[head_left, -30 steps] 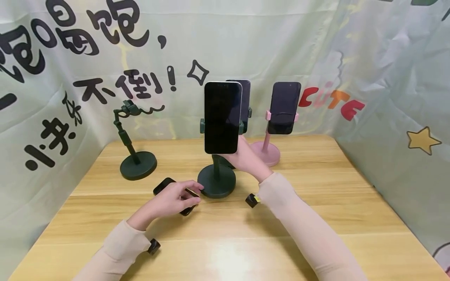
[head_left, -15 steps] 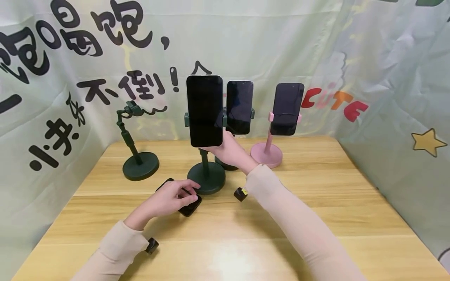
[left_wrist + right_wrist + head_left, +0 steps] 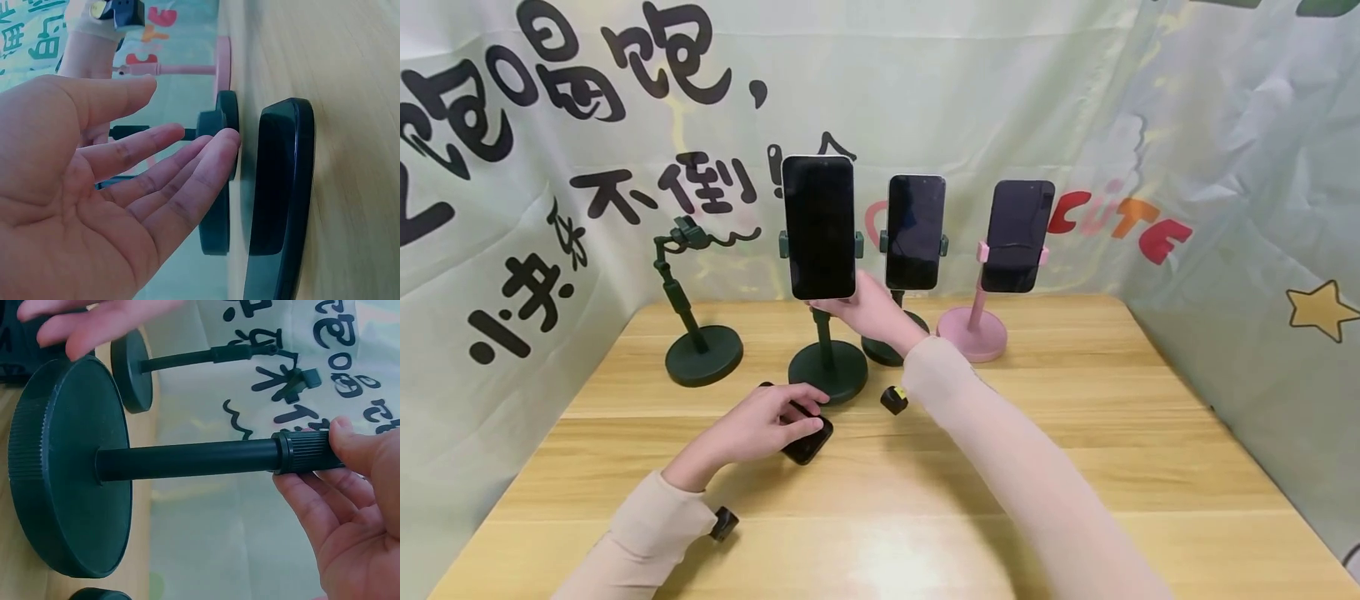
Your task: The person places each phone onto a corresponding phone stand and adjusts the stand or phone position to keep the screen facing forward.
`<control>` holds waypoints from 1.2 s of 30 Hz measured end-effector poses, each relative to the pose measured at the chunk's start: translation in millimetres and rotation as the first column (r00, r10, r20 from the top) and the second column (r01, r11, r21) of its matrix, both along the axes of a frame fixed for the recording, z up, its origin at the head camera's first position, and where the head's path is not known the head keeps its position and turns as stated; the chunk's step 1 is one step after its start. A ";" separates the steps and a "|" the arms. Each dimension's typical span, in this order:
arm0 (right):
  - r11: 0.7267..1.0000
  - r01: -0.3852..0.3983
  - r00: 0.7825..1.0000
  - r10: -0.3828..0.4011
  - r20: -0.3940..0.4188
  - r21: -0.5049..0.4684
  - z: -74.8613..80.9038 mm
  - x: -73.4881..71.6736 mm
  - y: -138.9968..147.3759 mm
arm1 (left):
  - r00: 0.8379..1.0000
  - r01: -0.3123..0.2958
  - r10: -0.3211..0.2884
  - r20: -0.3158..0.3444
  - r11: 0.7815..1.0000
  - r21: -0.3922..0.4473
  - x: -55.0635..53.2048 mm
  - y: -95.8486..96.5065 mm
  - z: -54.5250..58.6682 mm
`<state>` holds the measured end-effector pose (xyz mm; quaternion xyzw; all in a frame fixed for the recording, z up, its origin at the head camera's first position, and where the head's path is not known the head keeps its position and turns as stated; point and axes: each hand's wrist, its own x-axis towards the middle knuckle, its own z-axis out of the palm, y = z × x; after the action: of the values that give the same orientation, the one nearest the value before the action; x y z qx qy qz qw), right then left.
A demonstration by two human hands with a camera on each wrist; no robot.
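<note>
In the head view we see the right hand (image 3: 874,310) below the pale-edged, black-screened phone (image 3: 820,227) on the upright dark green plastic stand with a round base (image 3: 828,372), left of centre on the wooden table (image 3: 1112,417). From the left wrist, the left hand (image 3: 94,200) lies loosely extended, holding nothing, near a flat black phone (image 3: 272,181). From the right wrist, the right hand pinches the stand's ribbed collar (image 3: 306,452); we judge we are positioning the stand, and the next move calls for steadiness on letting go.

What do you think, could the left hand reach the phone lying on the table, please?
Likely yes: the left hand looks empty and hovers above the flat phone, with nothing visible between them.
</note>
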<state>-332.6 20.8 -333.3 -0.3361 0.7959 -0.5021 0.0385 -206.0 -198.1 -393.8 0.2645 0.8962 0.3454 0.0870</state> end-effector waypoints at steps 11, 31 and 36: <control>0.998 0.010 1.000 -0.011 0.017 0.059 -2.2 -19.9 -28.2 | 1.000 0.005 -0.005 -0.003 1.000 0.009 -0.6 -2.3 -3.3; 0.997 0.071 0.997 -0.070 -0.019 0.032 -10.0 -52.6 -47.4 | 0.999 -0.014 0.014 0.042 1.000 0.003 -4.7 -3.0 -8.3; 0.997 0.072 0.996 -0.070 -0.058 0.035 -12.9 -55.1 -49.8 | 0.998 -0.010 0.009 0.059 1.000 0.012 -6.7 -0.9 -7.3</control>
<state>-387.7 -29.0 -346.2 -0.3209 0.8173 -0.4785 0.0046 -212.7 -199.0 -401.2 0.2506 0.8923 0.3591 0.1101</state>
